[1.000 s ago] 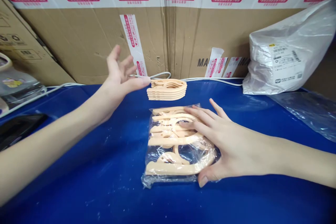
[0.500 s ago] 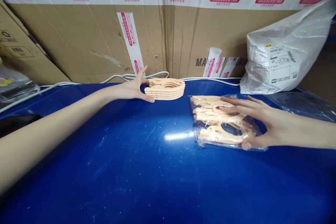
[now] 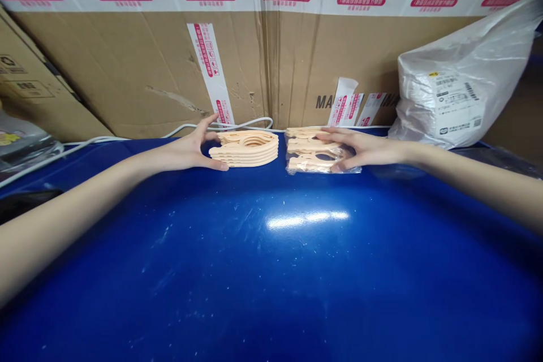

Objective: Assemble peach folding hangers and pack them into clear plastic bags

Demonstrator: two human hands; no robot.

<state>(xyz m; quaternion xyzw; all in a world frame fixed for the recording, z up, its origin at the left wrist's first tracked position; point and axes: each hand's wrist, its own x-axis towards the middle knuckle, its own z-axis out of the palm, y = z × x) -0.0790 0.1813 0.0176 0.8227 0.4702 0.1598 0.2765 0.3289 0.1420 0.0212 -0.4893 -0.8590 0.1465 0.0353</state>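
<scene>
A stack of beige plastic folding hangers point(image 3: 246, 156) lies at the back of the blue table point(image 3: 271, 271). My left hand point(image 3: 197, 147) grips the stack's left end, thumb along the near side and fingers behind. Just right of the stack, with a narrow gap between, lies a clear plastic bag of the same beige hangers point(image 3: 311, 158). My right hand point(image 3: 354, 147) holds this bag at its right side, fingers over the top and thumb at the near edge. Part of the bag is hidden under the fingers.
Large cardboard boxes point(image 3: 148, 62) stand along the back edge, with a white cable point(image 3: 250, 123) in front of them. At the back right stands a white plastic bag with a label point(image 3: 424, 90). A clear plastic package point(image 3: 21, 144) sits at the far left.
The bag of hangers has moved back and left under my right hand, beside the stack. My left hand and the stack have shifted a little left.
</scene>
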